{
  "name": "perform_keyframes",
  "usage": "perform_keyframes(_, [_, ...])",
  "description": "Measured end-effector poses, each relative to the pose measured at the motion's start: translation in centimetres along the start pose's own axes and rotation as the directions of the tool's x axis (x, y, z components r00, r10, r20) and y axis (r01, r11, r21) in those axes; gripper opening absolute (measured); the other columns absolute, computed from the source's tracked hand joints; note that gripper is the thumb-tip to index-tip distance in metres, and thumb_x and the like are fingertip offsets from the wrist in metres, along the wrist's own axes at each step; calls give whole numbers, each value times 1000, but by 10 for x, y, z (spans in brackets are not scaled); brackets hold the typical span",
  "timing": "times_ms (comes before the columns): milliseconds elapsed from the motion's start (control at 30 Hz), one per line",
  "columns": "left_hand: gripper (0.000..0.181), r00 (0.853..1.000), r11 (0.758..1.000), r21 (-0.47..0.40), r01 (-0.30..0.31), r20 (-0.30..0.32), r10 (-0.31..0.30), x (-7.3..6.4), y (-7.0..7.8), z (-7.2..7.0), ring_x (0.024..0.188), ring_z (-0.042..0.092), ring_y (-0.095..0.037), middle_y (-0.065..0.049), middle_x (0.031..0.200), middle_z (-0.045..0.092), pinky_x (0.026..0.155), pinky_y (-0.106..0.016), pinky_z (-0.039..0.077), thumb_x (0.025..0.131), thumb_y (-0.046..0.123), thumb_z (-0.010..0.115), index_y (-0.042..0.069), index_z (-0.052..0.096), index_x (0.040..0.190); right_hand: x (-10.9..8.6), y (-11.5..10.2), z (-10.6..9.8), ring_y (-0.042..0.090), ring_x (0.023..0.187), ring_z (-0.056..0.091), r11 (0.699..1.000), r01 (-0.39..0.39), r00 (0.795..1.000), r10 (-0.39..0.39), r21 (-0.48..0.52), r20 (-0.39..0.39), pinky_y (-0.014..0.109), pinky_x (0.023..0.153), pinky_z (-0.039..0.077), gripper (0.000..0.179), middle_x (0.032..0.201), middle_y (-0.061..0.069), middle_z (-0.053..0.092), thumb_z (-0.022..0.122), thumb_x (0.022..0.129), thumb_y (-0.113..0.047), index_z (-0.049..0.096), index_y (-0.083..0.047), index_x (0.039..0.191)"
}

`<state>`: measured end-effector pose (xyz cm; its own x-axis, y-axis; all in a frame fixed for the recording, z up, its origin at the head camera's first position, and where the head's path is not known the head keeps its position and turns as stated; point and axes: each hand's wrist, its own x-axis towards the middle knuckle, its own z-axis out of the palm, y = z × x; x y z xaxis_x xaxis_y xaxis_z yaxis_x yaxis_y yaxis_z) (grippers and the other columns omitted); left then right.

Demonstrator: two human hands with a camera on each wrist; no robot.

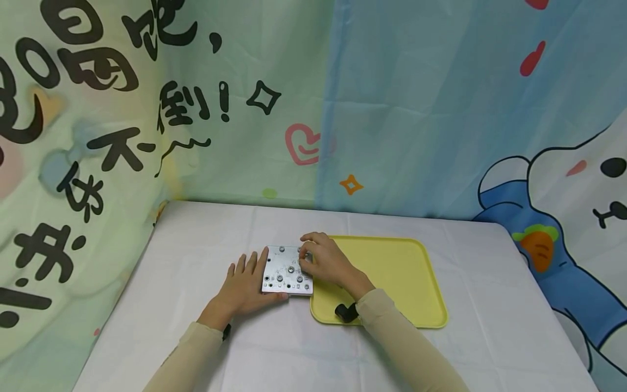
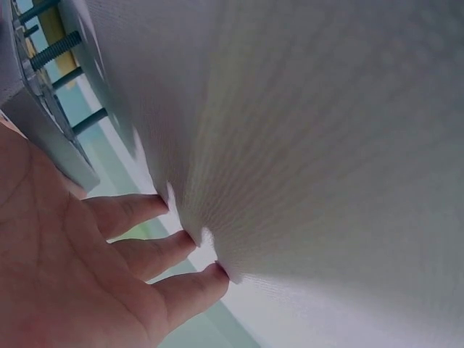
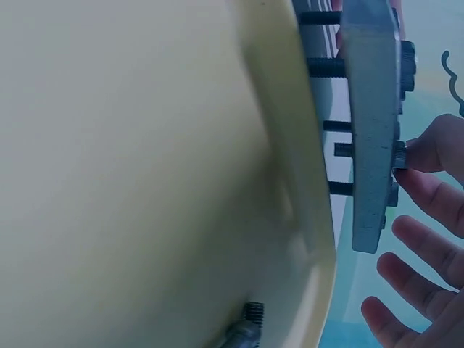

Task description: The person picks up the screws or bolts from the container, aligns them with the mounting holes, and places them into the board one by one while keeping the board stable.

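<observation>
A silver metal plate [image 1: 272, 267] with several holes and dark bolts lies on the table at the tray's left edge. My left hand [image 1: 245, 288] rests beside it, thumb along its near edge and straight fingers at its left side. With thumb and index finger, my right hand [image 1: 330, 262] pinches the head of a bolt [image 3: 400, 155] at the plate's right part. That bolt's tip sticks out less below the plate than its neighbours. Bolt shanks [image 2: 54, 51] protrude under the plate in the left wrist view.
A yellow tray [image 1: 387, 277] lies to the right, its rim close to the plate. One loose bolt [image 3: 243, 332] lies in it. White cloth [image 1: 284, 359] covers the table, and printed curtains [image 1: 401, 109] hang behind and on the left.
</observation>
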<state>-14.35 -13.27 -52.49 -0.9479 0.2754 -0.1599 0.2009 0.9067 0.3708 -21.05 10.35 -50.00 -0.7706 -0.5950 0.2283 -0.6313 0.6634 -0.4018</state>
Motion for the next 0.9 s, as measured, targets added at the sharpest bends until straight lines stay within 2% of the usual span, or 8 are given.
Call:
perform_keyframes(233, [120, 1000, 1000, -8, -1, 6, 1, -1, 1, -2, 145, 19, -49, -27, 159, 26, 113, -64, 20, 79, 83, 55, 11, 8, 162, -1, 1, 0, 32, 120, 54, 1000, -10, 1000, 10, -14, 28, 48, 102, 42, 4, 128, 12, 60, 70, 89, -16, 69, -15, 86])
perform_keyframes(400, [120, 1000, 1000, -15, 1, 5, -1, -1, 1, -2, 145, 18, -49, -27, 159, 25, 113, -64, 19, 79, 83, 55, 11, 8, 162, -6, 3, -8, 31, 123, 52, 999, -36, 999, 36, -4, 24, 47, 105, 40, 4, 130, 11, 59, 69, 91, -17, 71, -14, 90])
perform_keyframes(567, [119, 1000, 1000, -22, 3, 4, -3, -1, 3, -3, 146, 17, -49, -27, 159, 24, 114, -64, 18, 79, 81, 57, 11, 8, 162, -17, 11, -21, 32, 123, 52, 999, -50, 999, 50, 3, 10, 48, 105, 40, 6, 130, 13, 60, 69, 92, -17, 71, -10, 93])
perform_keyframes(767, [119, 1000, 1000, -23, 9, 11, -9, -1, 3, -2, 147, 15, -48, -26, 160, 22, 114, -63, 16, 79, 82, 56, 12, 6, 162, -35, 23, -32, 35, 119, 54, 998, -49, 999, 48, -34, -10, 53, 100, 43, 6, 125, 15, 61, 75, 89, -13, 71, -11, 93])
perform_keyframes(900, [118, 1000, 1000, -27, 10, 12, -10, -1, 3, -1, 147, 15, -48, -26, 160, 22, 115, -63, 16, 80, 81, 57, 13, 6, 162, -47, 34, -36, 36, 120, 54, 997, -77, 997, 77, -25, 11, 56, 98, 43, 7, 124, 15, 61, 76, 89, -13, 71, -11, 93])
